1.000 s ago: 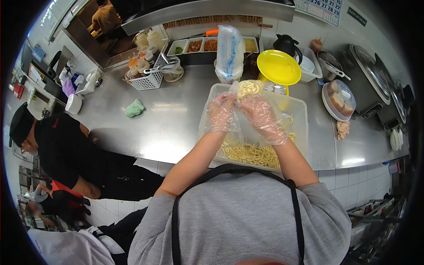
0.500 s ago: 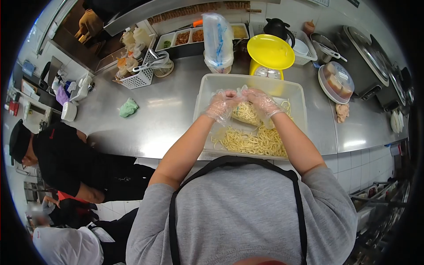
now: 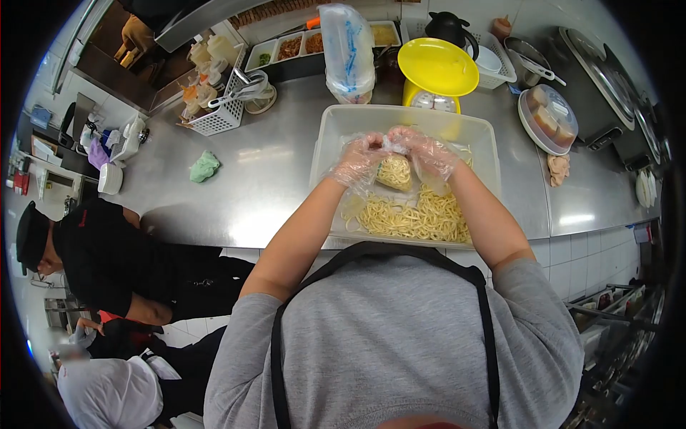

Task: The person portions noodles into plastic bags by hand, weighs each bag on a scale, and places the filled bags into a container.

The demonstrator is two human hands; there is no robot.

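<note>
Viewing a shiny steel surface, pale floor tiles alongside; we count one yellow scale, one clear tub, one noodle bag. Our left hand and right hand grip its gathered neck: see-through, rounded, pale yellow inside, within the tub's outline, near loose noodles.

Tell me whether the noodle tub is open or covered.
Open: no lid covers the tub, loose noodles show inside, and left hand and right hand hold a bag over it.

Green cloth on steel counter, black kettle, white squeeze-bottle basket
</note>
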